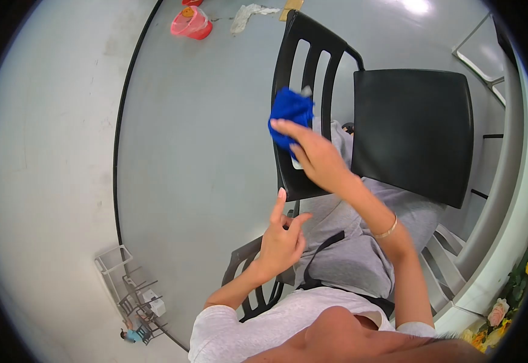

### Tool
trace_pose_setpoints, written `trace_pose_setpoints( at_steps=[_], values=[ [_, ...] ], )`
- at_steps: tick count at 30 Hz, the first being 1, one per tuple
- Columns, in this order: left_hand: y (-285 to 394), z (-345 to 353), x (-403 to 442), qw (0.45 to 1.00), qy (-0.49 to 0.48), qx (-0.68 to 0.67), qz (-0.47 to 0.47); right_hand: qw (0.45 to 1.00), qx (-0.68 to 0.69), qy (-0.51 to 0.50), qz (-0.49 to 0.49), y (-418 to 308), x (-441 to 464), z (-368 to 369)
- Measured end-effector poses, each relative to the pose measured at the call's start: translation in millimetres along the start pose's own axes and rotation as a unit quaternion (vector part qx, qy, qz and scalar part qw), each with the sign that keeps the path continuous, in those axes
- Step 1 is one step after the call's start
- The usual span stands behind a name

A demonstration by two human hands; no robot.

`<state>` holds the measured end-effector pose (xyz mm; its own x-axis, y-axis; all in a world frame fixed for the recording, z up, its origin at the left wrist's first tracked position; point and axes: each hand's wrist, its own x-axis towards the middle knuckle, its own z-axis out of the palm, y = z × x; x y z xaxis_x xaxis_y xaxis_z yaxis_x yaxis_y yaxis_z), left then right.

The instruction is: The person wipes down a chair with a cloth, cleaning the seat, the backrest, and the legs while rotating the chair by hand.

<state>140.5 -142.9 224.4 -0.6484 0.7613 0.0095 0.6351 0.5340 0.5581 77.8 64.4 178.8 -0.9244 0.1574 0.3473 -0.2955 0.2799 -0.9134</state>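
A black chair [412,130] stands before me, its slatted backrest [285,48] on the left of its smooth seat. My right hand [318,154] presses a blue cloth [290,112] against the backrest's slats, fingers closed over it. The cloth covers part of the slats and looks slightly blurred. At the backrest's near corner, the index fingertip of my left hand [282,242] touches the black frame. The left thumb is held apart from that finger while the others curl loosely, with nothing held.
A pink bucket [192,24] stands on the grey floor [191,121], near a crumpled white cloth [250,15]. Another dark chair [240,257] is by my left arm. Flowers [499,311] and a white curved counter [500,242] are on the right. Distantly, a person [132,336] is near stacked chairs.
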Motion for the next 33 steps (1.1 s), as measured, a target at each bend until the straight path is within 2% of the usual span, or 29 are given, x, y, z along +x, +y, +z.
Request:
trace_pose_setpoints(
  at_steps=[2, 6, 7, 10, 12, 14, 18, 21, 27, 31, 33],
  values=[
    [2, 1, -2, 0.999, -0.033, 0.023, -0.022, 0.997, -0.070, 0.038, -0.013, 14, 23, -5],
    [1, 0, 0, 0.998, -0.038, 0.049, -0.024, 0.999, -0.034, 0.008, 0.010, 19, 34, -11],
    [1, 0, 0, 0.996, -0.046, 0.065, -0.030, 0.999, -0.035, 0.011, 0.009, 15, 27, -11],
    [1, 0, 0, 0.994, -0.049, 0.095, -0.029, 0.993, -0.010, -0.092, 0.076, -8, -14, -9],
    [2, 1, 0, 0.993, -0.045, 0.108, -0.021, 0.995, -0.006, -0.084, 0.049, -22, -50, -6],
    [4, 1, -2, 0.990, -0.063, 0.105, -0.069, 0.997, -0.001, -0.069, 0.041, -39, -80, -12],
    [3, 0, -3, 0.990, -0.066, 0.116, -0.047, 0.998, 0.003, -0.044, 0.050, -49, -100, -19],
    [7, -1, 0, 0.989, -0.079, 0.116, -0.040, 0.999, -0.020, -0.028, 0.013, -47, -88, -20],
    [13, -2, 0, 0.988, -0.053, 0.145, -0.015, 0.997, -0.063, -0.030, 0.018, -13, -30, -3],
    [15, 1, 0, 0.987, -0.048, 0.148, -0.046, 0.993, -0.095, -0.053, 0.037, 22, 14, -5],
    [8, 4, -3, 0.986, -0.050, 0.145, -0.058, 0.991, -0.133, -0.034, -0.006, 32, 29, -2]
  ],
)
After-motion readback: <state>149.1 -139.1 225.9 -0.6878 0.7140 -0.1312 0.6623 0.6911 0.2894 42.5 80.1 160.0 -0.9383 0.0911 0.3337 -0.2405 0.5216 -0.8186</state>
